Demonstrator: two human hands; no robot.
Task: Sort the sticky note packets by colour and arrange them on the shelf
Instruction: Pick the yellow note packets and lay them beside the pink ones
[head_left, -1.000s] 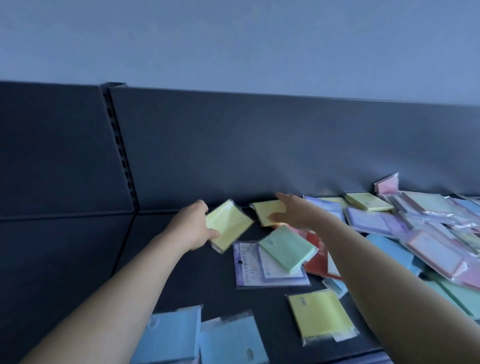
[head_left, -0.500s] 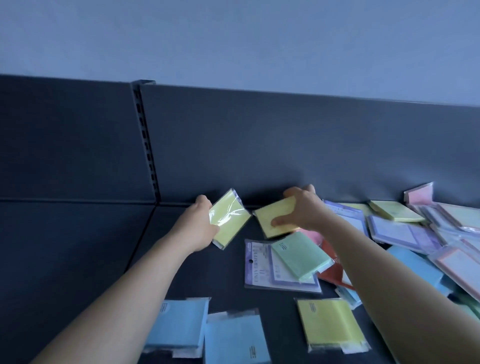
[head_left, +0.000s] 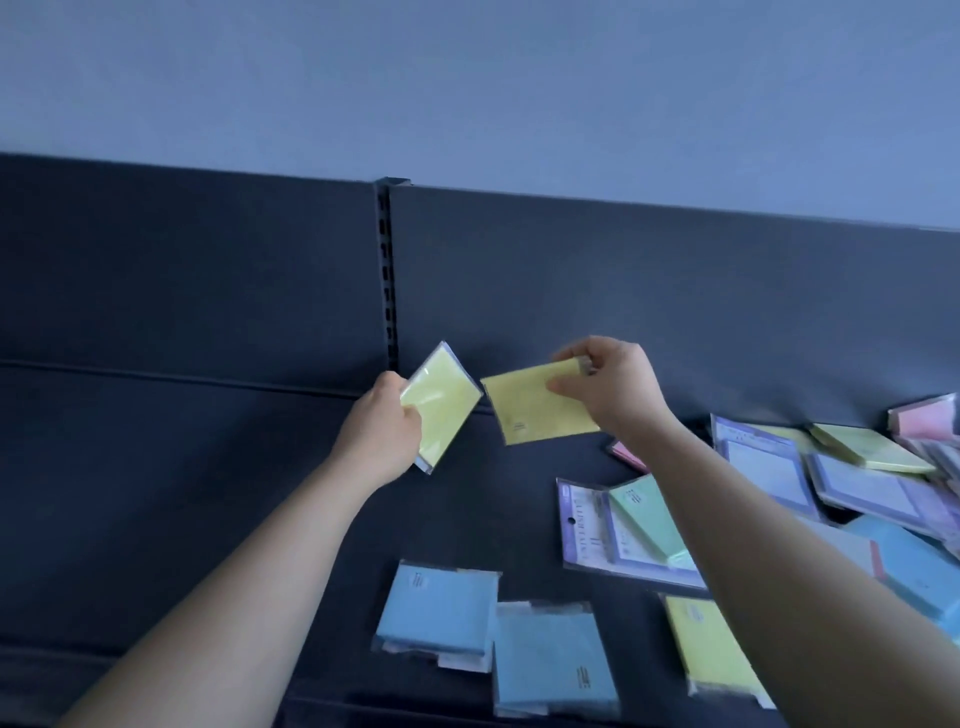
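One dark shelf (head_left: 182, 493) carries a mixed heap of packets (head_left: 857, 478) at right and two blue packets (head_left: 436, 608) near its front edge. Above it, the left hand (head_left: 379, 431) grips a yellow packet (head_left: 441, 405); the right hand (head_left: 618, 389) fingers pinch a second yellow packet (head_left: 535, 405) just beside it.

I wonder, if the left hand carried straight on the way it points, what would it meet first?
Probably the shelf's dark back panel, just right of the slotted upright; the yellow packet the left hand grips would touch first. Depth is unclear.
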